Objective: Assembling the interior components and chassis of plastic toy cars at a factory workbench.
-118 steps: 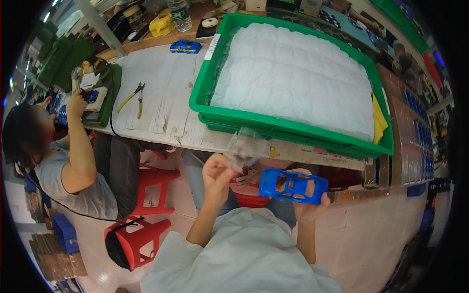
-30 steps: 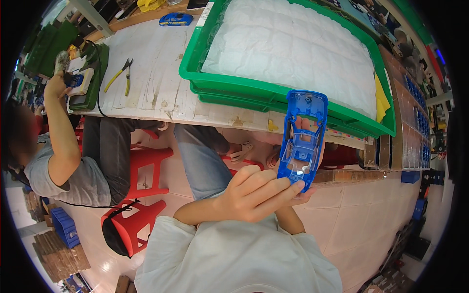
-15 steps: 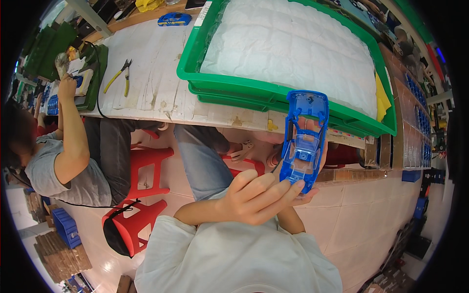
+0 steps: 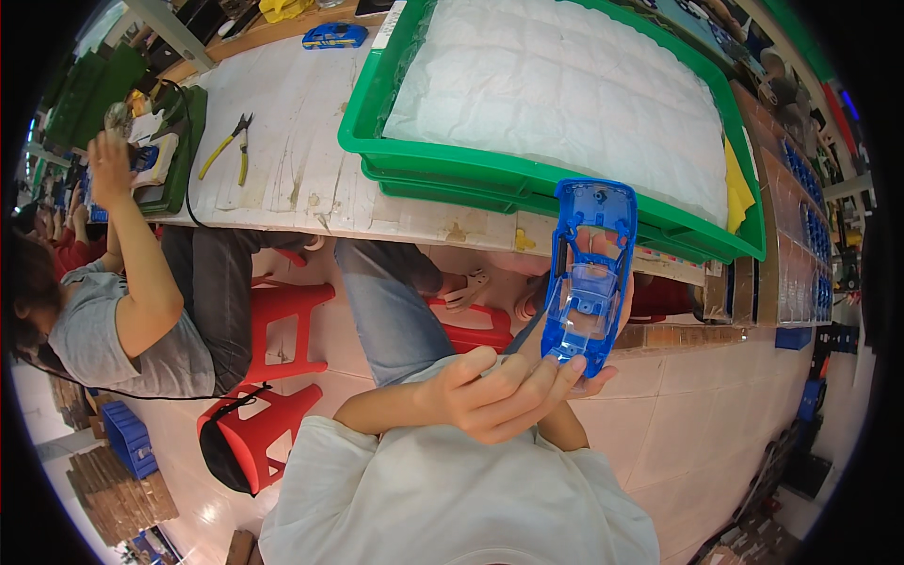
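Observation:
A blue toy car body shell (image 4: pixel 595 201), hollow side up, lies lengthwise over my right hand (image 4: pixel 617 273), whose fingers show through its opening and around its edge. Set inside the shell is a clear plastic window piece (image 4: pixel 586 303). My left hand (image 4: pixel 499 394) has curled fingers, with the fingertips at the near end of the shell, by the edge of the clear piece. Exactly what they pinch there is hidden. The shell is held in front of the near wall of a green tray (image 4: pixel 452 169).
White padded sheeting (image 4: pixel 556 85) fills the tray. Yellow-handled pliers (image 4: pixel 229 151) and another blue toy car (image 4: pixel 335 36) are on the white table (image 4: pixel 273 198). A co-worker (image 4: pixel 127 301) sits at left near a red stool (image 4: pixel 282 330). Boxes of blue parts (image 4: pixel 791 207) stand at right.
My left fingertips have shifted slightly along the near end of the shell. The shell has barely moved. The co-worker's raised hand has moved left.

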